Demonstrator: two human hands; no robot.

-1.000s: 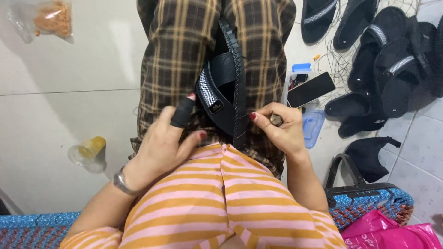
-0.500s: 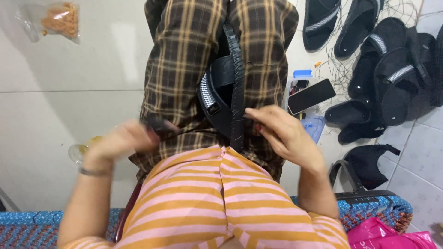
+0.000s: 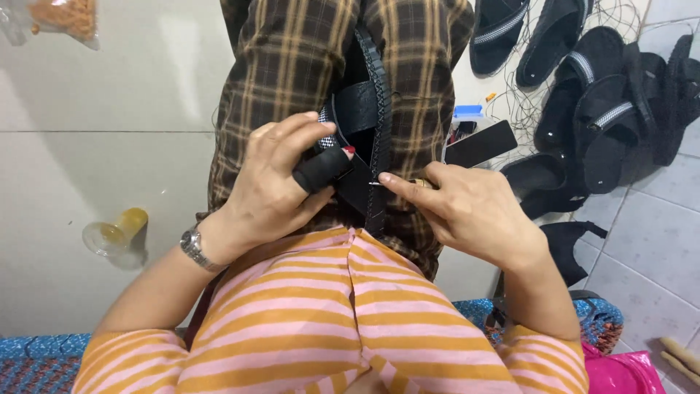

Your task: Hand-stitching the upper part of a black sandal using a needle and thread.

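Note:
A black sandal point(image 3: 364, 124) with a braided edge and a grey-white patterned strap stands upright between my knees, which are covered by brown checked cloth. My left hand point(image 3: 281, 182), with a black sleeve over the forefinger and a watch at the wrist, grips the sandal's strap side. My right hand point(image 3: 467, 208) pinches a thin needle point(image 3: 375, 183) whose tip meets the sandal's braided edge. A ring shows on that hand.
Several black sandals point(image 3: 583, 80) and loose black uppers lie on the tiled floor at right, with dark thread, a black phone point(image 3: 481, 142) and a small blue box point(image 3: 467, 113). A tipped plastic cup point(image 3: 117, 232) lies left. A pink bag point(image 3: 631, 372) sits lower right.
My left hand swung out to the left away from the sandal, then came back and gripped it again. My right hand moved in with the needle to the sandal's edge.

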